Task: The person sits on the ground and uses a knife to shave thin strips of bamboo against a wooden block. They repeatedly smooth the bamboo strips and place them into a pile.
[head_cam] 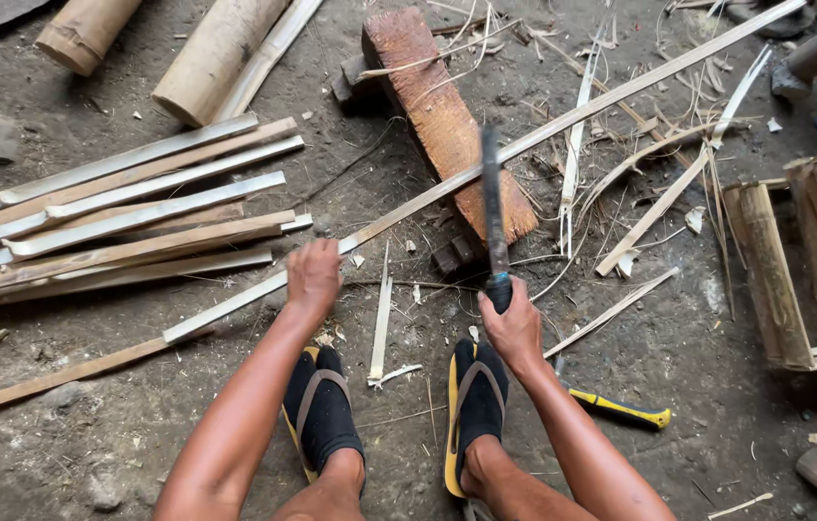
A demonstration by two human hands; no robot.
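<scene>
Gripping a raised machete (493, 207) in the right hand (514, 323), a person pins a long bamboo strip (447, 183) across a wooden chopping block (432, 106) with the closed left hand (313, 275); a glancing blade could strike those nearby fingers.

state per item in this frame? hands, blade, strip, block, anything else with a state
left hand: closed on the long bamboo strip
right hand: gripping the machete, blade raised
long bamboo strip: lying across the wooden block
wooden block: flat on the ground
split slats: stacked at left
yellow-handled tool: lying on the ground, untouched
</scene>
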